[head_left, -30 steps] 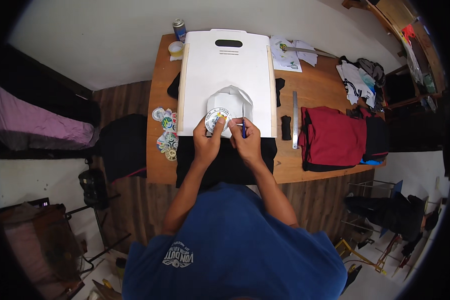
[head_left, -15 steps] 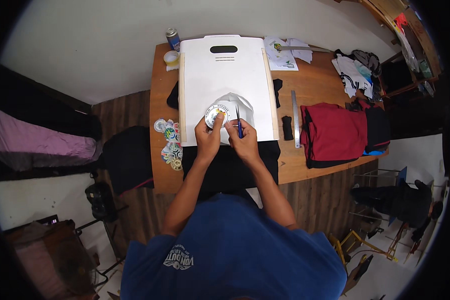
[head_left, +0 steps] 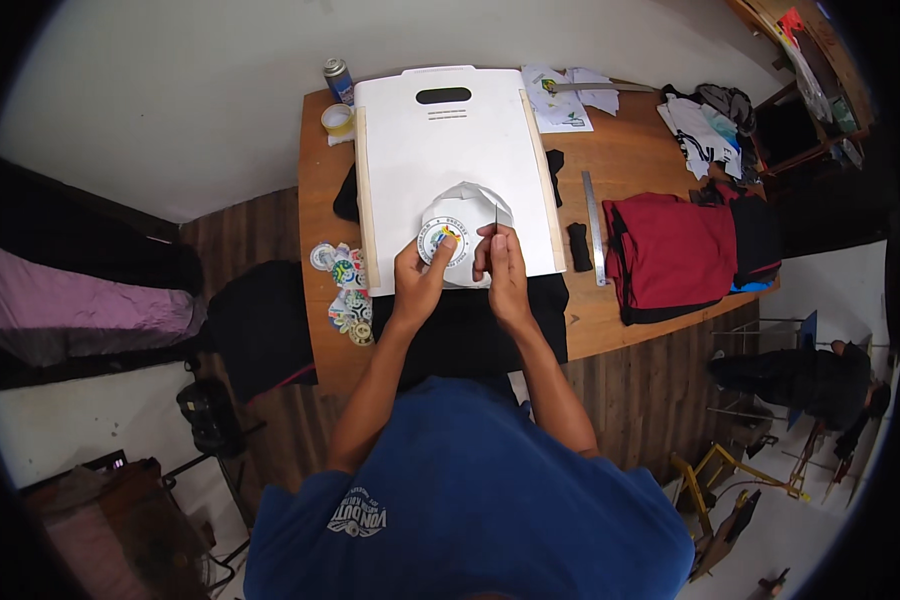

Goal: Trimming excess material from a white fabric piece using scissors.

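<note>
While my left hand (head_left: 419, 283) grips one round badge (head_left: 433, 235), thumb across its face, my right hand (head_left: 507, 283) is closed around a slim pointed tool (head_left: 497, 213), mostly hidden. Badge: one, white, coloured print; held above the near end of a white board (head_left: 440, 150), toward the near edge of the table (head_left: 592, 310), left of its middle. Done, by my judgement: the badge's outline, which looks round; likewise the loose round pieces (head_left: 350, 272), gathered along the table's left edge toward its near-left corner. Remaining, as I judge: at most a little trimming of the rim, too small to check. Direction: badge printed face up; being round, no long axis; which way its print reads, I cannot tell. Tool: long axis running away from me, tip toward the table's far edge.
</note>
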`<state>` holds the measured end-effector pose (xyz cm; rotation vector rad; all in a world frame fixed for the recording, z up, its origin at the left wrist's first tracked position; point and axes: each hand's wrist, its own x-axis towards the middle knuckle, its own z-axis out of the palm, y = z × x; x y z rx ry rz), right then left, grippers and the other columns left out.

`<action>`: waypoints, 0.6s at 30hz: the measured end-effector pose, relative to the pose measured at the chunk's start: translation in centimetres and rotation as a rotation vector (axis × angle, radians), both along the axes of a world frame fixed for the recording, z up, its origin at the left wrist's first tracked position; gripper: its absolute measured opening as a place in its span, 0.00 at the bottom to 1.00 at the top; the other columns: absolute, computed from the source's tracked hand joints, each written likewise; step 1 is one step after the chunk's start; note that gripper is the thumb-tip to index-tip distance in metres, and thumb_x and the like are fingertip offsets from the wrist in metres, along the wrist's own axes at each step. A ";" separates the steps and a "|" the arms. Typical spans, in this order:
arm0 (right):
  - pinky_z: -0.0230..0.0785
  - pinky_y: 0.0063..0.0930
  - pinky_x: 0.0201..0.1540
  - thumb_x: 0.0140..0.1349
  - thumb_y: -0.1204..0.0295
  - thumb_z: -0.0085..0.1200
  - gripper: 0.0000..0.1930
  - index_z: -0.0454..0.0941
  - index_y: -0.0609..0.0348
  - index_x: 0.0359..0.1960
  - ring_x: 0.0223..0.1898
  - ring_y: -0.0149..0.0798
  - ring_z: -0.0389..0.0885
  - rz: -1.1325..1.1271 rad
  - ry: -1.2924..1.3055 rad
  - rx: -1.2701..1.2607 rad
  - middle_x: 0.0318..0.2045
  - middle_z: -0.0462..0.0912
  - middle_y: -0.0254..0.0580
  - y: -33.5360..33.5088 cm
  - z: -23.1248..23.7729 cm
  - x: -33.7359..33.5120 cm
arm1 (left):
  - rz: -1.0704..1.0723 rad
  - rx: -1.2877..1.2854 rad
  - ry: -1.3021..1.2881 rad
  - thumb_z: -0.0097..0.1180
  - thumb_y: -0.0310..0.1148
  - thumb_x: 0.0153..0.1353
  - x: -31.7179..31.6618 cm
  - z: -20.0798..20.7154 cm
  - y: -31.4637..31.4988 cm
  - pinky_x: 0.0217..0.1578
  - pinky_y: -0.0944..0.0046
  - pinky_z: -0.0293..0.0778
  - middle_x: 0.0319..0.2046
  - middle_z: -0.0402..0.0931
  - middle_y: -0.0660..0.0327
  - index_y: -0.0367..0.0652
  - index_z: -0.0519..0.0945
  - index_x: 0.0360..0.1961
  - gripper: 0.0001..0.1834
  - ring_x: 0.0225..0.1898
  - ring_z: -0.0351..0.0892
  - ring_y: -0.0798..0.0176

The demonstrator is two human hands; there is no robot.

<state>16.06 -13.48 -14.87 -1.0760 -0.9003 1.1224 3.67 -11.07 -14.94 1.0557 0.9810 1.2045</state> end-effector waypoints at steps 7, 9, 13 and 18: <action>0.46 0.13 0.23 0.65 0.72 0.53 0.05 0.71 0.59 0.37 0.20 0.15 0.52 0.054 -0.053 -0.112 0.19 0.60 0.18 0.0 0.3 -0.8 | -0.038 0.094 0.030 0.55 0.30 0.63 -0.8 -0.9 0.3 0.38 0.73 0.70 0.34 0.79 0.62 0.33 0.78 0.40 0.10 0.36 0.74 0.74; 0.43 0.12 0.22 0.64 0.72 0.53 0.05 0.71 0.59 0.35 0.19 0.14 0.51 0.021 0.023 -0.136 0.18 0.58 0.17 -0.1 0.4 -1.4 | -0.027 0.088 0.018 0.55 0.29 0.63 -0.9 -0.9 0.3 0.38 0.73 0.70 0.34 0.79 0.62 0.33 0.78 0.40 0.10 0.36 0.75 0.74; 0.44 0.12 0.22 0.64 0.73 0.53 0.05 0.70 0.58 0.33 0.19 0.14 0.51 0.036 0.007 -0.152 0.18 0.58 0.17 -0.6 -0.1 -2.1 | 0.015 0.016 -0.082 0.55 0.28 0.62 -0.6 0.2 -0.1 0.39 0.72 0.71 0.35 0.79 0.61 0.32 0.78 0.40 0.09 0.37 0.75 0.73; 0.50 0.14 0.23 0.68 0.67 0.45 0.08 0.67 0.59 0.39 0.19 0.19 0.54 0.067 0.188 -0.115 0.19 0.60 0.23 -1.6 0.1 -3.1 | 0.046 0.021 -0.098 0.55 0.28 0.62 -0.6 0.6 -0.3 0.38 0.72 0.72 0.34 0.79 0.60 0.32 0.78 0.39 0.09 0.36 0.76 0.73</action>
